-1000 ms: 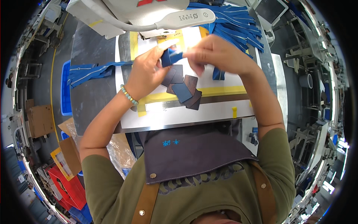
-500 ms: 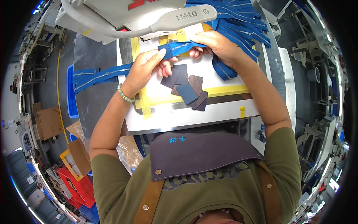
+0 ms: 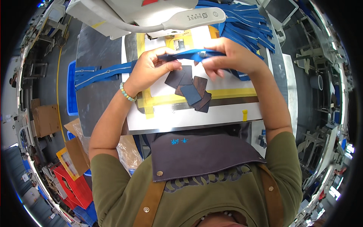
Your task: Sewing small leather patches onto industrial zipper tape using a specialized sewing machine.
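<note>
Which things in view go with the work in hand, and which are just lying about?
With the work, as far as I can judge:
- blue zipper strip in the right hand, at the left hand
- zipper pile
- dark patches, probably
- white machine, likely

Apparently just about:
- red crate
- cardboard box
- white bucket

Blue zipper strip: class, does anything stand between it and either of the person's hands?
Nothing visible does: the left hand and the right hand both hold the blue zipper strip directly. The overlapping dark patches lie lower, on the white work surface, outside both grips.
</note>
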`<act>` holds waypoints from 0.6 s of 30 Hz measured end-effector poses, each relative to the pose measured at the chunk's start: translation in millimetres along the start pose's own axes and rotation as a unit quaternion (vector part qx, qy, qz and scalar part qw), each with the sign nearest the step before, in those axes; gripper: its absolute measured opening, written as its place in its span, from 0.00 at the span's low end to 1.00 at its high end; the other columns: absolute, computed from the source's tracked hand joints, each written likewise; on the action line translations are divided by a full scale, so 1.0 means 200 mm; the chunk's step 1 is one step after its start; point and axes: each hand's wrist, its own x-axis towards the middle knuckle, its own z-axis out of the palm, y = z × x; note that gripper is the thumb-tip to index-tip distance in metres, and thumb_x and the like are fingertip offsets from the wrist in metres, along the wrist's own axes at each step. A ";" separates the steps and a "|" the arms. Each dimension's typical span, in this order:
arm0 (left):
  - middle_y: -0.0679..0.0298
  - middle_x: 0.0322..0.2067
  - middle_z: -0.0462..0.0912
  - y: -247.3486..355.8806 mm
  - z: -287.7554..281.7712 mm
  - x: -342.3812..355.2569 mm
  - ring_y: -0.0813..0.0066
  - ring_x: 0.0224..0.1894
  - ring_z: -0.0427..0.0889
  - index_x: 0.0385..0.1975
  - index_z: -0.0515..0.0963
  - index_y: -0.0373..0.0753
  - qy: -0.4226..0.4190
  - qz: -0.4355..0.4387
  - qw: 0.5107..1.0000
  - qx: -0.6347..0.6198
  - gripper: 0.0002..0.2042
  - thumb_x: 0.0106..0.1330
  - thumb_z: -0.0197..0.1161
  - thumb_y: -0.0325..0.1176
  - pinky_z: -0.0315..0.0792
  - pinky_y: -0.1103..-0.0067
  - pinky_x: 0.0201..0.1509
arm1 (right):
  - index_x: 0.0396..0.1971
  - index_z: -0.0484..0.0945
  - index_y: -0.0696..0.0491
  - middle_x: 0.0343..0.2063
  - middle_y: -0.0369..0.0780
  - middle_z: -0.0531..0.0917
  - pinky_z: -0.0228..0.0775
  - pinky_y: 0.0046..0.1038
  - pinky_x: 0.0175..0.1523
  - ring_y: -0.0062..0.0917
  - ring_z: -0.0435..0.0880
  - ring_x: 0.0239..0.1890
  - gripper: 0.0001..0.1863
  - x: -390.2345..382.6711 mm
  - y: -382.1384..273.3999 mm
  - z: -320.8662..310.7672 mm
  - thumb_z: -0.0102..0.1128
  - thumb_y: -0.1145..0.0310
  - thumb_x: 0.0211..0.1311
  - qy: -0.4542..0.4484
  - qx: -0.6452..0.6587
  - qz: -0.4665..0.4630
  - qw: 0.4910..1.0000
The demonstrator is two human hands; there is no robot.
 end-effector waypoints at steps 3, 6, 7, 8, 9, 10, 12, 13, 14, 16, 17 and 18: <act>0.60 0.36 0.91 0.08 -0.02 -0.02 0.73 0.38 0.90 0.40 0.87 0.33 -0.019 0.090 0.978 0.187 0.07 0.67 0.74 0.29 0.81 0.78 0.46 | 0.57 0.83 0.62 0.30 0.38 0.90 0.81 0.26 0.36 0.23 0.90 0.30 0.29 -0.10 -0.06 0.10 0.71 0.56 0.64 -0.095 0.015 -0.085 0.992; 0.56 0.36 0.92 0.17 -0.04 -0.09 0.66 0.40 0.91 0.36 0.89 0.34 -0.004 0.229 0.905 0.358 0.05 0.61 0.73 0.26 0.82 0.74 0.47 | 0.65 0.76 0.65 0.37 0.45 0.90 0.81 0.32 0.43 0.35 0.90 0.37 0.40 -0.18 -0.21 0.21 0.74 0.46 0.66 -0.235 -0.080 -0.173 0.953; 0.56 0.37 0.92 0.12 -0.09 -0.12 0.66 0.40 0.91 0.36 0.89 0.35 0.048 0.282 0.905 0.315 0.04 0.65 0.72 0.27 0.82 0.75 0.46 | 0.64 0.76 0.65 0.40 0.47 0.90 0.81 0.34 0.45 0.37 0.90 0.39 0.40 -0.19 -0.24 0.24 0.73 0.46 0.68 -0.296 -0.121 -0.217 0.922; 0.56 0.38 0.93 0.06 -0.15 -0.15 0.66 0.39 0.91 0.35 0.89 0.37 0.101 0.333 0.897 0.271 0.03 0.69 0.72 0.29 0.82 0.76 0.46 | 0.64 0.76 0.66 0.43 0.48 0.89 0.80 0.36 0.46 0.39 0.89 0.41 0.39 -0.20 -0.24 0.26 0.72 0.47 0.69 -0.354 -0.160 -0.260 0.884; 0.55 0.41 0.93 0.05 -0.19 -0.16 0.66 0.42 0.91 0.37 0.89 0.35 0.150 0.329 0.891 0.273 0.08 0.74 0.67 0.32 0.82 0.75 0.50 | 0.62 0.79 0.63 0.44 0.47 0.88 0.78 0.38 0.47 0.42 0.87 0.43 0.33 -0.21 -0.20 0.25 0.69 0.50 0.72 -0.330 -0.150 -0.270 0.892; 0.54 0.43 0.93 0.07 -0.24 -0.16 0.66 0.44 0.91 0.39 0.89 0.33 0.197 0.330 0.882 0.273 0.14 0.79 0.62 0.36 0.82 0.74 0.53 | 0.62 0.79 0.63 0.44 0.47 0.88 0.78 0.38 0.47 0.42 0.87 0.43 0.33 -0.23 -0.18 0.23 0.69 0.50 0.72 -0.328 -0.146 -0.264 0.895; 0.54 0.43 0.93 -0.04 -0.47 -0.19 0.67 0.47 0.91 0.43 0.87 0.29 0.327 0.253 0.876 0.248 0.26 0.86 0.49 0.47 0.80 0.72 0.59 | 0.62 0.80 0.61 0.42 0.45 0.88 0.77 0.38 0.46 0.42 0.86 0.42 0.31 -0.24 -0.12 0.16 0.70 0.52 0.71 -0.195 -0.162 -0.227 0.940; 0.54 0.44 0.92 -0.07 -0.57 -0.19 0.66 0.49 0.90 0.44 0.88 0.29 0.355 0.223 0.876 0.239 0.29 0.87 0.44 0.49 0.79 0.71 0.62 | 0.62 0.81 0.58 0.43 0.44 0.88 0.77 0.38 0.48 0.41 0.86 0.43 0.27 -0.24 -0.09 0.14 0.69 0.56 0.71 -0.151 -0.183 -0.190 0.953; 0.53 0.45 0.92 -0.09 -0.68 -0.19 0.65 0.52 0.90 0.45 0.88 0.29 0.381 0.193 0.875 0.227 0.33 0.88 0.40 0.51 0.78 0.71 0.64 | 0.62 0.81 0.58 0.43 0.44 0.88 0.77 0.38 0.48 0.41 0.86 0.43 0.27 -0.25 -0.05 0.12 0.69 0.56 0.71 -0.152 -0.180 -0.183 0.955; 0.54 0.46 0.92 -0.14 -0.98 -0.28 0.67 0.54 0.88 0.43 0.89 0.30 0.398 0.206 0.887 0.109 0.32 0.88 0.42 0.50 0.77 0.71 0.65 | 0.57 0.84 0.57 0.44 0.46 0.89 0.79 0.38 0.51 0.41 0.89 0.45 0.22 -0.26 0.00 0.09 0.66 0.56 0.75 -0.063 -0.279 -0.176 0.942; 0.52 0.47 0.91 -0.21 -1.11 -0.31 0.66 0.54 0.88 0.45 0.89 0.29 0.423 0.178 0.878 0.136 0.30 0.87 0.43 0.50 0.77 0.71 0.65 | 0.57 0.84 0.57 0.44 0.46 0.89 0.79 0.38 0.51 0.41 0.89 0.45 0.22 -0.26 0.03 0.08 0.66 0.56 0.75 -0.064 -0.277 -0.171 0.943; 0.51 0.49 0.91 -0.28 -1.25 -0.35 0.65 0.54 0.88 0.46 0.89 0.29 0.447 0.151 0.867 0.163 0.29 0.86 0.44 0.49 0.77 0.71 0.66 | 0.57 0.84 0.57 0.44 0.47 0.89 0.78 0.39 0.51 0.42 0.88 0.46 0.21 -0.26 0.04 0.07 0.66 0.57 0.75 -0.059 -0.287 -0.175 0.940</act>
